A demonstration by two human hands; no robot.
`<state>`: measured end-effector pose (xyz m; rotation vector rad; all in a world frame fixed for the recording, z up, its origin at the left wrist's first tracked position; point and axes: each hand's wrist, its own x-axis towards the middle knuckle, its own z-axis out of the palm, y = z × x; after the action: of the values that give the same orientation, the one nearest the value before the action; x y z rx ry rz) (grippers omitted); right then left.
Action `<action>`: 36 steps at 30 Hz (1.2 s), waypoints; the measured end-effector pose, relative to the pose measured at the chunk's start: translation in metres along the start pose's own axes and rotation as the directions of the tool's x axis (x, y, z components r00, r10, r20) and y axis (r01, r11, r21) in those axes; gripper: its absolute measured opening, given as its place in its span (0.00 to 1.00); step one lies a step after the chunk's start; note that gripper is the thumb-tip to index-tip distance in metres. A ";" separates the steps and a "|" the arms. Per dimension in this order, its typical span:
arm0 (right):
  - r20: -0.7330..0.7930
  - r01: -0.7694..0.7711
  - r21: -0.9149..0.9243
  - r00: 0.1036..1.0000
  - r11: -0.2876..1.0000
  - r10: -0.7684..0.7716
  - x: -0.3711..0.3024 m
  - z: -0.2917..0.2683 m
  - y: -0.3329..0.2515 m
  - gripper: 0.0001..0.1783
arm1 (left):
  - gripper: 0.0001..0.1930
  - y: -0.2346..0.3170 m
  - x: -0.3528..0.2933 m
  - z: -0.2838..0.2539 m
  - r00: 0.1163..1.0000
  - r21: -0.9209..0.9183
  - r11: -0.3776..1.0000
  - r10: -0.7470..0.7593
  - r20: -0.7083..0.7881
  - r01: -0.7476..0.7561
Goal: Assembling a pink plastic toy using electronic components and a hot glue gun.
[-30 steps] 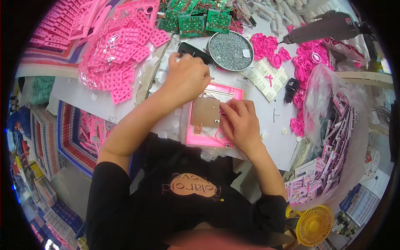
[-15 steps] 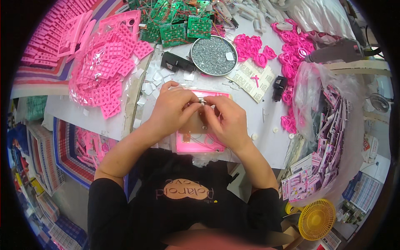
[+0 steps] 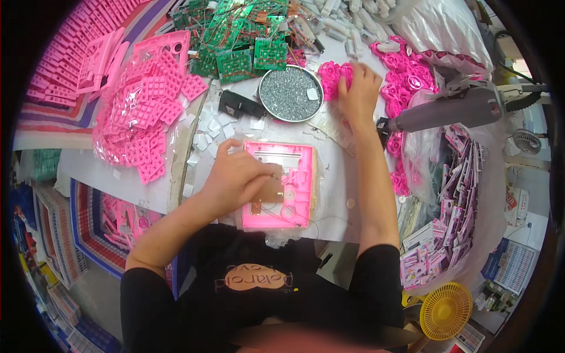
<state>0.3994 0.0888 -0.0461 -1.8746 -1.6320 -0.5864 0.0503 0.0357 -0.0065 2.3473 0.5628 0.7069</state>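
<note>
In front of me lies an open pink plastic case (image 3: 305,206), with thin wires and small parts inside. A brown circuit board (image 3: 271,187) is tilted over its left part. My left hand (image 3: 234,181) pinches the board's left edge between thumb and fingers. My right hand (image 3: 360,97) is stretched forward to a cluster of bright pink ring-shaped plastic parts (image 3: 333,77). Its thumb and fingers are apart at the cluster's right side, with nothing plainly gripped. A round dish (image 3: 291,94) of small metal screws stands between the case and the green boards.
Green circuit boards (image 3: 235,63) with wires are heaped at the back. A bag of pink keypad pieces (image 3: 138,112) lies left, beside white paper squares. A grey power screwdriver (image 3: 447,112) hangs at right, above a bag of printed pieces (image 3: 450,212). A black block (image 3: 241,105) sits by the dish.
My right hand has left the circuit board and moved forward and right to the pink ring parts. My left hand stays on the board. The power screwdriver now sits nearer and further left.
</note>
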 end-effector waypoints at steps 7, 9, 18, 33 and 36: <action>0.285 -0.375 -0.165 0.867 0.912 0.408 0.091 0.076 0.063 0.35 | 0.05 0.007 -0.004 -0.004 0.994 0.045 0.995 -0.090 -0.068 0.093; 0.367 -0.266 -0.154 0.879 0.952 0.305 0.094 0.083 0.085 0.35 | 0.06 0.006 -0.004 -0.005 0.994 0.067 0.993 -0.093 -0.063 0.097; 0.658 -0.697 0.540 0.699 0.472 0.280 -0.039 -0.124 -0.002 0.21 | 0.07 -0.013 -0.022 -0.003 0.985 0.115 0.990 -0.066 -0.159 0.085; 0.457 0.082 0.534 0.809 0.841 -0.369 -0.084 -0.144 -0.151 0.34 | 0.06 -0.015 -0.010 0.000 0.993 0.101 0.995 0.031 -0.116 -0.019; 0.450 0.069 0.579 0.804 0.813 -0.388 -0.081 -0.133 -0.149 0.38 | 0.07 -0.019 -0.014 0.000 0.994 0.093 0.995 0.048 -0.095 -0.039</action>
<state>0.2454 -0.0479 0.0187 -1.4737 -2.1390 0.3686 0.0359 0.0418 -0.0238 2.4254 0.5993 0.8358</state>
